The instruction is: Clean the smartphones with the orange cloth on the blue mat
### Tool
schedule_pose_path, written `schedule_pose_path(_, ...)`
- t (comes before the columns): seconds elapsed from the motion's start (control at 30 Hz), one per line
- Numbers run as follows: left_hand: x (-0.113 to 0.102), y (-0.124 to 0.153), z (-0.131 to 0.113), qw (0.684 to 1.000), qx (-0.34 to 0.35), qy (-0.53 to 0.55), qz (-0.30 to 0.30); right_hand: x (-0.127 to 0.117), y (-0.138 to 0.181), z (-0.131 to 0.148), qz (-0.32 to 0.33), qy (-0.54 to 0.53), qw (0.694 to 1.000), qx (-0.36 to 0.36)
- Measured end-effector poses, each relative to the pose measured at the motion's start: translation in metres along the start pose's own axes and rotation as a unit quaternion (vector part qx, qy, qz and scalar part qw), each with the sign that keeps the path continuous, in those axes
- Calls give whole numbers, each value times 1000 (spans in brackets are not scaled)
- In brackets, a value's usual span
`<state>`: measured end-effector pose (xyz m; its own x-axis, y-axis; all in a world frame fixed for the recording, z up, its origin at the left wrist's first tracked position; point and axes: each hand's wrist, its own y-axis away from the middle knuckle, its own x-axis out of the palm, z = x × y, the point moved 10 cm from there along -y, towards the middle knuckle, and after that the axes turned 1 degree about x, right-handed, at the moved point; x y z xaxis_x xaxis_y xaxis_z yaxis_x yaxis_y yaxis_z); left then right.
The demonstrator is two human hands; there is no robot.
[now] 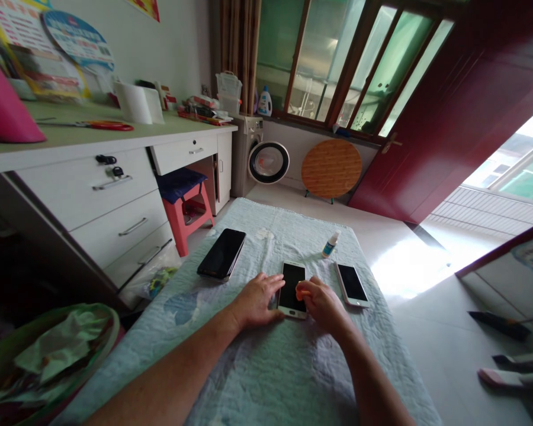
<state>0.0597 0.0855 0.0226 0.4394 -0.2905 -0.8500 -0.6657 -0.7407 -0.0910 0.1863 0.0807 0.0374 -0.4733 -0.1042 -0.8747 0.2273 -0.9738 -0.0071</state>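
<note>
A white phone (292, 281) with a dark screen lies face up in the middle of a pale blue towel (266, 367) spread over a low table. My left hand (258, 300) rests flat beside the phone's left edge, fingers stretched out and touching it. My right hand (322, 303) is curled at the phone's right edge, pinching a small orange thing (302, 292) against the screen. A second white phone (352, 284) lies to the right. A larger black phone (222, 253) lies to the left. A small white bottle (331, 244) with a blue label stands behind them.
A white desk with drawers (115, 177) runs along the left, with a red stool (184, 204) under it. A green bin (48, 355) with crumpled bags sits at lower left. A washing machine (257, 157), a round wooden board (331, 168) and a red door (448, 118) stand beyond.
</note>
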Motion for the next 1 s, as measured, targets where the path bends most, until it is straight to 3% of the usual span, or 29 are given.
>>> schedule_pose_path(0.27, 0, -1, 2, 1000, 8, 10, -14, 6, 14, 12, 128, -112, 985, -40)
schedule_pose_path(0.33, 1, 0, 2, 1000, 8, 7, -15, 6, 14, 10, 133, -128, 982, -39)
schedule_pose_path(0.53, 0, 0, 1, 1000, 6, 10, -8, -4, -4, -6, -8, -68, 998, -6)
schedule_pose_path(0.7, -3, 1, 0, 1000, -5, 8, -9, -9, -16, -23, -110, -24, 992, 52)
schedule_pose_path(0.83, -4, 1, -1, 1000, -5, 12, -8, -9, -18, -26, -120, -8, 991, 57)
schedule_pose_path(1.0, -4, 0, 0, 1000, -1, 20, -9, -1, -11, -4, -63, -8, 998, -7)
